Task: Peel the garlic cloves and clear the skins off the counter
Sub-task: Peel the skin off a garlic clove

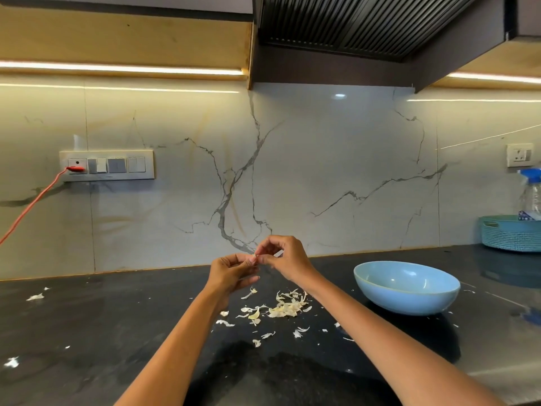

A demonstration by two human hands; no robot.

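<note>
pale cream garlic skins [285,307] on a speckled black counter [117,332]; light blue bowl [407,288]; white marble backsplash [292,171] with grey veins; orange-red cord [29,206]; teal woven-pattern basket [510,234].

Honestly there was nothing I could actually read anywhere in this one. The spray bottle [531,197] in the teal basket [509,234] had a blue-and-white label low down, but the print was way too small and blurry to make out. The switch panel [106,165] and wall socket [519,155] showed no legible markings either.
</note>
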